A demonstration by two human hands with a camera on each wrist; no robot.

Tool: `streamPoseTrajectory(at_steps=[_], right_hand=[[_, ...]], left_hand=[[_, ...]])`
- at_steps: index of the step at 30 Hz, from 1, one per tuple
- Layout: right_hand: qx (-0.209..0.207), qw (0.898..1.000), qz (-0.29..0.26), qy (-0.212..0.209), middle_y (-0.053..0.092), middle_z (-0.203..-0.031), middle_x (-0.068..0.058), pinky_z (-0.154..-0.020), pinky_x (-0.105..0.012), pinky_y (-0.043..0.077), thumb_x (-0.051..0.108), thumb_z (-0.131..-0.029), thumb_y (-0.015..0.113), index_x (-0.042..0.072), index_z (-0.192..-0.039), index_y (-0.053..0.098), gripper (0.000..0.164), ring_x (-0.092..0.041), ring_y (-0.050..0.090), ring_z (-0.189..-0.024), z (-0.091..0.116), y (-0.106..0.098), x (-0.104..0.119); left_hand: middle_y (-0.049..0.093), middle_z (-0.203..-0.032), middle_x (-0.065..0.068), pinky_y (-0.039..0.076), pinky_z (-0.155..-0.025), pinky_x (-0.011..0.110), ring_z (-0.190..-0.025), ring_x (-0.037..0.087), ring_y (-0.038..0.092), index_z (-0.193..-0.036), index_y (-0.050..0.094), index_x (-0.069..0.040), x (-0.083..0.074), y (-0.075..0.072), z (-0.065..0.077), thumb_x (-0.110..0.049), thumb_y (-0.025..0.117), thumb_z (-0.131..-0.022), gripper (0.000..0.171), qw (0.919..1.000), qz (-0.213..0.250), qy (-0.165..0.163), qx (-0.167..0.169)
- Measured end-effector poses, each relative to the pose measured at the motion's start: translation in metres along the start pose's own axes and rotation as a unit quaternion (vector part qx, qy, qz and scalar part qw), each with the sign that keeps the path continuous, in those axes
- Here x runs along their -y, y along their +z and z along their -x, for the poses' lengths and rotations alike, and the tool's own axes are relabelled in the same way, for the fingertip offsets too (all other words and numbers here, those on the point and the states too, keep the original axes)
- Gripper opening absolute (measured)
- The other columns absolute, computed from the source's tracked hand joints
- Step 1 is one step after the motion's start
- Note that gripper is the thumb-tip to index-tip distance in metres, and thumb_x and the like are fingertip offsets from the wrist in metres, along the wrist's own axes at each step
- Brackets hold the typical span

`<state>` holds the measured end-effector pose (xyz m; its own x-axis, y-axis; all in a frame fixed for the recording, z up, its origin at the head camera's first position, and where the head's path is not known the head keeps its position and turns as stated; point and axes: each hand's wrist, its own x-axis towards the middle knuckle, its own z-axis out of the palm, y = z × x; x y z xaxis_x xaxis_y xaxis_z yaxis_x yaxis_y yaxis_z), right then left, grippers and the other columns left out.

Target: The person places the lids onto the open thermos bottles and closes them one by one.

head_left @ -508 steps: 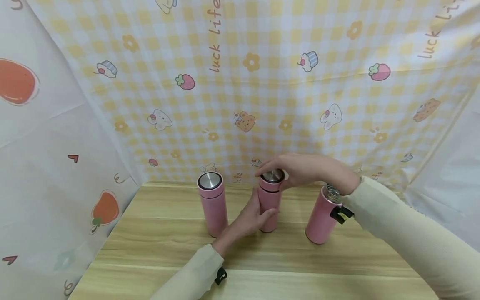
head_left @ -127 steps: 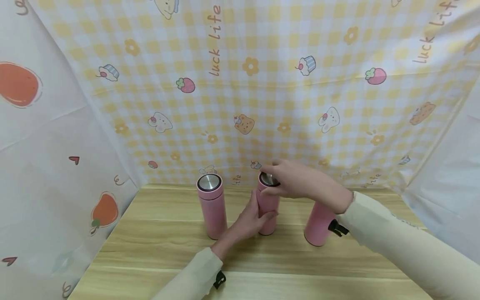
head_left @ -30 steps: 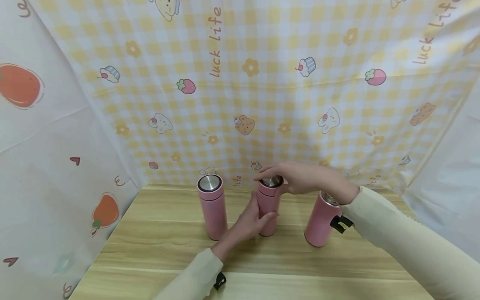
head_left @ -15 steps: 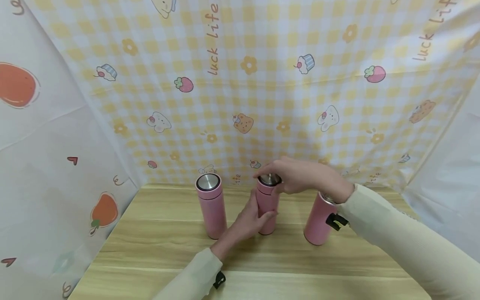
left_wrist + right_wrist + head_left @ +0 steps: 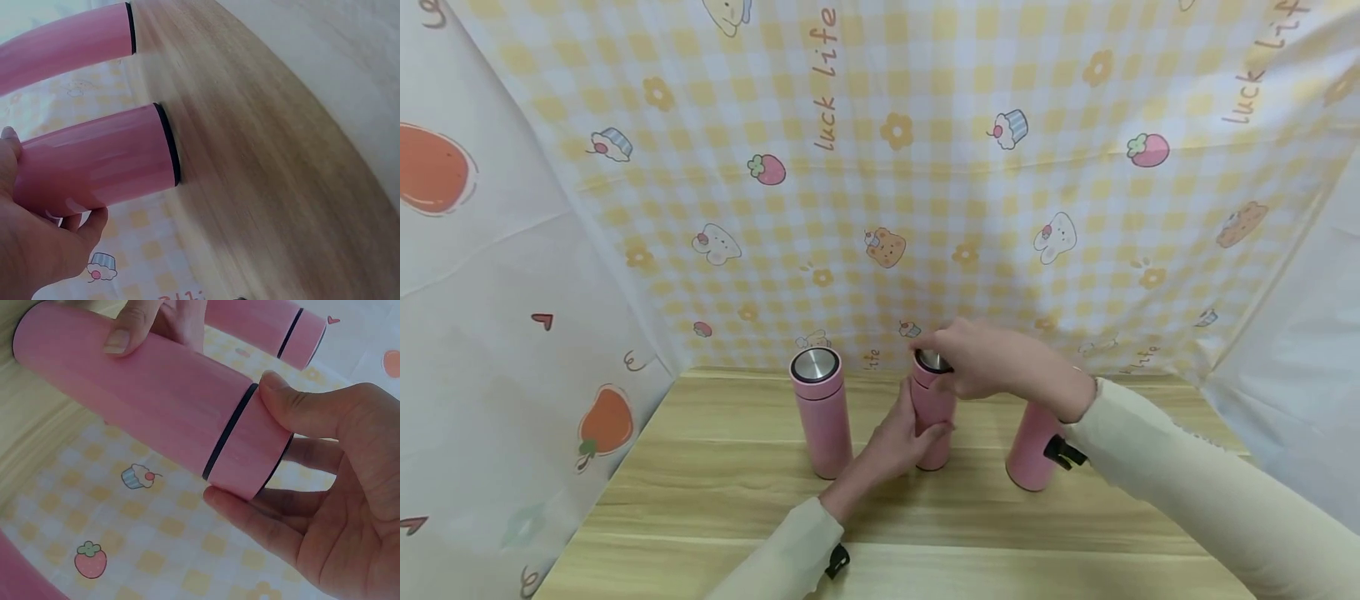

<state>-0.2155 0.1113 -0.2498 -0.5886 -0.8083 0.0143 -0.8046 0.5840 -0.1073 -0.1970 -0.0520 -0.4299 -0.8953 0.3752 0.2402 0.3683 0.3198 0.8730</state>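
Note:
A pink thermos bottle (image 5: 932,408) stands upright in the middle of the table. My left hand (image 5: 901,437) grips its body from the left, thumb across the front. My right hand (image 5: 988,362) holds the pink lid (image 5: 250,440) between thumb and fingers; in the right wrist view a dark ring shows between lid and body. The lid's steel top is partly hidden by the right hand in the head view. To the left stands another pink thermos (image 5: 826,433) with its lid on. A third pink thermos (image 5: 1030,454) stands at right, its top hidden behind my right wrist.
All the bottles stand on a light wood-grain table (image 5: 715,467). Behind it hangs a yellow checked cloth (image 5: 850,200) with printed cartoons, and a white printed cloth (image 5: 490,350) hangs at the left side.
My right hand has turned back and forth at the lid, its thumb swinging round the front side and the wrist shifting over the right bottle's open top. The left hand keeps its grip.

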Motion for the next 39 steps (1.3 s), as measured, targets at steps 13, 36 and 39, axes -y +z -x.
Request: streamPoseTrajectory(at_steps=[13, 36, 39], right_hand=[[-0.002, 0.998, 0.057, 0.034, 0.061, -0.083, -0.005, -0.054, -0.028, 0.048, 0.016, -0.089, 0.077, 0.000, -0.134, 0.062, 0.050, -0.012, 0.054, -0.059, -0.001, 0.003, 0.009], [-0.035, 0.999, 0.030, -0.007, 0.062, -0.098, -0.005, -0.065, -0.034, 0.051, 0.040, -0.092, 0.077, 0.008, -0.148, 0.051, 0.069, -0.013, 0.056, -0.072, 0.014, 0.012, -0.010], [-0.020, 1.000, -0.015, 0.002, 0.064, -0.088, -0.005, -0.067, -0.035, 0.052, 0.046, -0.091, 0.076, 0.007, -0.152, 0.045, 0.079, -0.010, 0.056, -0.067, 0.016, 0.007, -0.015]], left_hand=[[0.044, -0.145, 0.000, 0.044, -0.102, 0.043, -0.128, 0.014, 0.050, -0.150, 0.018, -0.023, -0.006, -0.001, 0.004, -0.037, 0.068, -0.099, 0.072, 0.9996, -0.025, -0.010, -0.005], [0.044, -0.148, 0.001, 0.042, -0.106, 0.043, -0.130, 0.014, 0.049, -0.157, 0.017, -0.022, -0.002, -0.002, 0.001, -0.037, 0.074, -0.096, 0.084, 0.9998, 0.002, -0.004, -0.019], [0.046, -0.148, 0.003, 0.041, -0.106, 0.045, -0.129, 0.015, 0.050, -0.158, 0.015, -0.025, -0.001, -0.002, 0.000, -0.038, 0.075, -0.095, 0.088, 0.9997, -0.006, -0.002, -0.025]])
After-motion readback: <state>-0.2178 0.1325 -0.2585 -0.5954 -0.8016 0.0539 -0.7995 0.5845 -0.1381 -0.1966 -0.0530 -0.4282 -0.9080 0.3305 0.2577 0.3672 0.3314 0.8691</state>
